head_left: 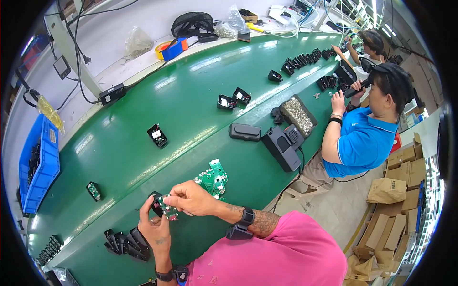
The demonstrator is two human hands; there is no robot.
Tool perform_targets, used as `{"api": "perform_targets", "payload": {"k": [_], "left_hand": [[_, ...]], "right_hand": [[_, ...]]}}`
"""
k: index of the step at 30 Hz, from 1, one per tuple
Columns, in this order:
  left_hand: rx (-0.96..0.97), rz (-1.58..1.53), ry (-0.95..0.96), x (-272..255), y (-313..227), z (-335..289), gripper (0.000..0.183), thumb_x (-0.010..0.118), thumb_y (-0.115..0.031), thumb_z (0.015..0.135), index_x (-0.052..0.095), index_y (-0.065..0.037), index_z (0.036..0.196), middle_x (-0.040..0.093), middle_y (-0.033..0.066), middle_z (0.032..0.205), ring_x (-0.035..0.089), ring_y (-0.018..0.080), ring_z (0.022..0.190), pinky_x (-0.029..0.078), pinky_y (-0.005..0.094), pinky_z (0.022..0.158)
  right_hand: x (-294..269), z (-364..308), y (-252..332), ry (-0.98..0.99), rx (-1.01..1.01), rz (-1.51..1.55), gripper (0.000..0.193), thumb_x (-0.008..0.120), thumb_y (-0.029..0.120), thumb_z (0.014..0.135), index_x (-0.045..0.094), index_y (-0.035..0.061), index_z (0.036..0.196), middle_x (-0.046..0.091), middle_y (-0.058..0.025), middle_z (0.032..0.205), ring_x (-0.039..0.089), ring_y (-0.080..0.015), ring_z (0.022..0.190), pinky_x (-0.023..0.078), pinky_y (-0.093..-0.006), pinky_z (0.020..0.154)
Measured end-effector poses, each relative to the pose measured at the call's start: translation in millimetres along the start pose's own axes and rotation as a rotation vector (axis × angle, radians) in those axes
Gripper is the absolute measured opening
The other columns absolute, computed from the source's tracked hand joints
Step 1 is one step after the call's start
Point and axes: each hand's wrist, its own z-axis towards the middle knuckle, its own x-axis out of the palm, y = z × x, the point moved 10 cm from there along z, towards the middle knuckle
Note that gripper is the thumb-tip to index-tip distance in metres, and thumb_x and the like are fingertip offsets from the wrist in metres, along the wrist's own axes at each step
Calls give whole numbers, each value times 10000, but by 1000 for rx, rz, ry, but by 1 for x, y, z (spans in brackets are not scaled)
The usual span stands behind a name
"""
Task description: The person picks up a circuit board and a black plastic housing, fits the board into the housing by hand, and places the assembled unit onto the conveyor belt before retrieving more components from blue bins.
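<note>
My left hand (155, 229) grips a small black plastic housing (155, 206) above the green bench. Between the thumb and fingers of my right hand (192, 198) is a small green circuit board (170, 210), held against or just beside the housing; its exact contact cannot be made out. Just beyond my right hand lies a loose pile of green circuit boards (215, 176). Several empty-looking black plastic shells (128, 244) are heaped next to my left wrist. A black housing with a board in it (94, 191) rests farther left.
A blue bin (44, 162) stands at the left edge. Ahead are open black housings (157, 135), a tray of small metal parts (298, 116), a black desktop device (282, 147) and a black case (245, 132). A co-worker in a blue shirt (365, 143) sits at the right.
</note>
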Motion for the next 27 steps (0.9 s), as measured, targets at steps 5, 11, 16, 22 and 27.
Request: {"api": "perform_targets", "payload": {"k": [5,11,16,22,27], "left_hand": [[73,148,-129,-4,-1,-1,368,637,32,871,628,-14,1235,714,110,1015,636,72,658,485,216,559],[-46,-42,-170,-9,6,-5,445,532,100,881,585,0,1312,693,121,1151,665,122,922,567,264,750],[-9,-162,17,2,-12,5,495,495,109,892,522,-10,1372,607,147,1280,663,191,1027,619,300,775],[-271,-421,72,3,6,-2,396,529,1,968,448,5,1355,590,203,1250,726,236,801,631,282,621],[-339,-467,37,7,16,-4,316,505,-114,1021,471,10,1310,650,181,1130,715,210,674,572,242,493]], "right_hand": [[14,-5,29,3,-198,-297,377,671,258,936,598,-38,713,562,-128,557,546,-180,482,424,-353,485],[28,-9,41,4,-455,-613,267,641,232,927,653,17,770,638,-172,736,625,-361,655,477,-433,589],[14,-17,60,-238,-463,-609,236,674,133,912,624,-2,725,587,-124,653,564,-274,547,412,-386,503],[26,-13,51,-172,-441,-796,190,699,122,887,599,3,778,598,-99,647,599,-247,556,443,-343,491],[27,-3,23,-84,-128,-341,286,572,104,985,558,43,1263,604,-27,785,544,-65,683,469,-257,579]]}}
